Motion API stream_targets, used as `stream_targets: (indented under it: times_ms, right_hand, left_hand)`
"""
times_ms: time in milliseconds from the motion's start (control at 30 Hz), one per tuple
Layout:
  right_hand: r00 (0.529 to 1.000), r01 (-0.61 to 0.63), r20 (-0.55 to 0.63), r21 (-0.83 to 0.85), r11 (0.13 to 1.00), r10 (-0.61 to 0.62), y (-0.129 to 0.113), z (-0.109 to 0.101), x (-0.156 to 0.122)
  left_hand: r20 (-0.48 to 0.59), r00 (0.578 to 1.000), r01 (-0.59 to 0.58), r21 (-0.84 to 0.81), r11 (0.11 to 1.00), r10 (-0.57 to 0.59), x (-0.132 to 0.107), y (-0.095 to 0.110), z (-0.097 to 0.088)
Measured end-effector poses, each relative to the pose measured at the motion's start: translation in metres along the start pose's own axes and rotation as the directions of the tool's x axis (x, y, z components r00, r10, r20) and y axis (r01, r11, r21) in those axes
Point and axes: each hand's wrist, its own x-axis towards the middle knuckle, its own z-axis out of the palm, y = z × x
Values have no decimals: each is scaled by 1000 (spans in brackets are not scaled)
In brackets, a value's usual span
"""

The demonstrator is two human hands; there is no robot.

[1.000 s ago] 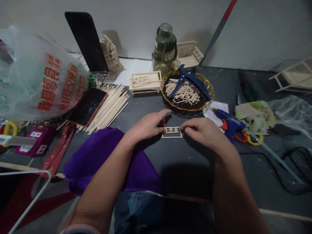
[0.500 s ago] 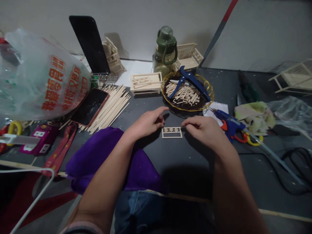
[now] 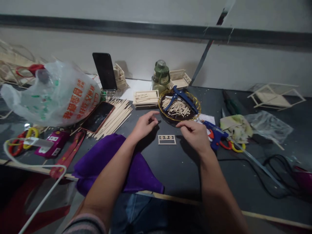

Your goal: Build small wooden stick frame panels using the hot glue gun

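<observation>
A small wooden ladder-like frame [image 3: 167, 139] lies flat on the dark table, between my two hands and touched by neither. My left hand [image 3: 144, 125] hovers just left of and beyond it, fingers loosely bent and apart, holding nothing I can see. My right hand [image 3: 193, 134] is to the right of the frame, by the near rim of the basket [image 3: 162, 112]. Its fingertips are drawn together in a pinch, and what they hold is hidden. The yellow-rimmed basket holds several short cut sticks and a blue cutter [image 3: 181, 97].
A blue glue gun [image 3: 215, 131] lies by my right hand, with black cables [image 3: 273, 169] further right. Long sticks [image 3: 117, 117], a flat phone [image 3: 97, 116] and a printed plastic bag [image 3: 56, 94] lie left. A purple cloth [image 3: 109, 162] covers the near edge. A green bottle [image 3: 161, 76] stands behind.
Both hands have come off the small frame, which now lies alone on the table, and have drifted toward the basket. The view has tilted up and pulled back.
</observation>
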Motion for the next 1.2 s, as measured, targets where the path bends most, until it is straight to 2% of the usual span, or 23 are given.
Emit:
stream_targets:
  times_ms: [100, 167, 300, 433, 500, 633, 767, 867, 1000, 1200]
  right_hand:
    - [992, 6, -126, 44, 999, -1, -3, 3, 0]
    - [988, 13, -152, 72, 997, -2, -5, 4, 0]
    - [997, -25, -75, 77, 997, 30, -9, 3, -1]
    - [988, -146, 53, -6, 989, 146, -10, 0, -10]
    - [975, -205, 74, -60, 977, 209, -8, 0, -18]
    - [950, -296, 75, -82, 952, 302, 0, 7, -31]
    - [941, -319, 78, -112, 941, 328, 2, 17, -32]
    - [933, -344, 62, -135, 929, 355, 2, 20, -31]
    - [911, -394, 66, -153, 906, 407, 6, 22, -33]
    - [907, -401, 79, -143, 905, 414, 6, 25, -34]
  left_hand:
    - [-42, 999, 7, -68, 998, -10, 0, 0, 0]
    - [-46, 999, 0, -99, 995, -4, 0, 0, 0]
    - [17, 1000, -18, -141, 990, 20, -1, 2, 0]
    - [66, 997, -32, -125, 992, 41, -4, 5, 0]
    - [94, 994, -51, -100, 994, 61, -5, 8, 1]
    - [184, 968, -179, 20, 984, 172, -9, 22, 0]
    - [246, 933, -308, 163, 937, 264, -14, 38, -5]
    - [189, 946, -301, 208, 931, 264, -15, 41, -11]
    - [90, 969, -242, 188, 952, 228, -14, 36, -17]
    - [121, 975, -211, 239, 948, 186, -16, 37, -16]
